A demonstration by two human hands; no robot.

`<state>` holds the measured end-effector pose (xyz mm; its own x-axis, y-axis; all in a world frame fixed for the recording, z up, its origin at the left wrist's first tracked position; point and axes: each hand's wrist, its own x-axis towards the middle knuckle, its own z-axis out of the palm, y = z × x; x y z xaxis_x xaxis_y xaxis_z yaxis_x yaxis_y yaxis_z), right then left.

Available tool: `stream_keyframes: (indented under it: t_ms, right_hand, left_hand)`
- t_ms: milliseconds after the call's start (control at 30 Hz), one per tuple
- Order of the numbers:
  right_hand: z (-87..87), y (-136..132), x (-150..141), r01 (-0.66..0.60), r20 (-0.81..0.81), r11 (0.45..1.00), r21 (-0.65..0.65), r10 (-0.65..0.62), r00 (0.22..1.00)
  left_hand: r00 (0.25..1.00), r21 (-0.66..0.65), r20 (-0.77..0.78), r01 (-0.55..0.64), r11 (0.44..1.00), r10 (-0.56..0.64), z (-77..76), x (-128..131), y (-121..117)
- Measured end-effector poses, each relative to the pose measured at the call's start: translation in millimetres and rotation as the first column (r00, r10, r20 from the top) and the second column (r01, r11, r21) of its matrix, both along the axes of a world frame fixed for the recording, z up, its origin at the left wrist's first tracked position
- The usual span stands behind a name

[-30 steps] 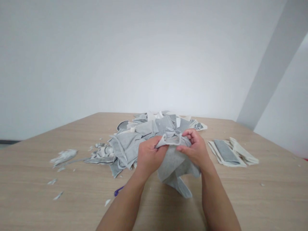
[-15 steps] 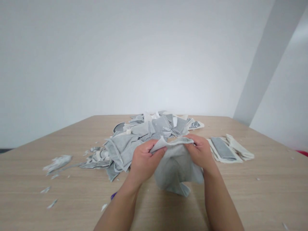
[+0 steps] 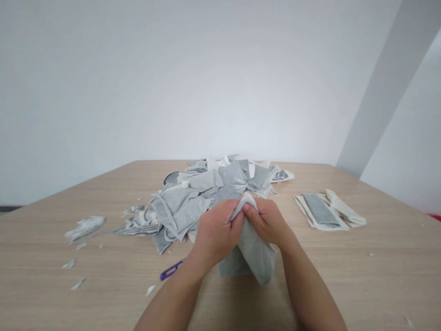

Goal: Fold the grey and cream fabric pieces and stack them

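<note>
Both left hand (image 3: 217,231) and right hand (image 3: 270,221), equally close, pinched gray cloth (image 3: 257,257) at its far end, length hanging near-right.

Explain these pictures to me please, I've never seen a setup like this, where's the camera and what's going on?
There is no machine here, just a person's two bare hands. The view comes from one camera worn on that person's head, looking forward and down. The left hand and right hand pinch a gray cloth, which hangs below them. On the table, a pile of mostly gray and pale cloths lies beyond the hands. Folded cloths lie to the right, scraps to the left. By the left forearm is a purple object, partly hidden.
</note>
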<state>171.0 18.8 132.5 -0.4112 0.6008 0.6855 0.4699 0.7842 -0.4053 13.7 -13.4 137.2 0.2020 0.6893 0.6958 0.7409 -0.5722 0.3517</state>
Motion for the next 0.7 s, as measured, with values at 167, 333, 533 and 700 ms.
stream_keyframes:
  t_ms: [167,333,533,700]
  right_hand:
    - [2.4,5,15,0.208,-0.076,0.976,0.058,-0.203,0.976]
    - [5.8,9,29,0.33,-0.191,0.942,0.062,-0.313,0.93]
    - [6.2,11,43,0.512,-0.379,0.855,0.081,-0.448,0.809]
    - [8.0,10,50,0.652,-0.511,0.757,0.045,-0.544,0.666]
  left_hand:
    - [0.996,-0.206,0.01,0.091,0.974,-0.091,0.3,-7,12]
    - [0.992,-0.242,-0.124,-0.008,0.97,-0.023,-1.2,-10,20]
    - [0.961,-0.218,-0.242,-0.186,0.958,0.131,-3.3,-12,28]
    - [0.89,-0.188,-0.3,-0.409,0.893,0.344,-7.4,-14,36]
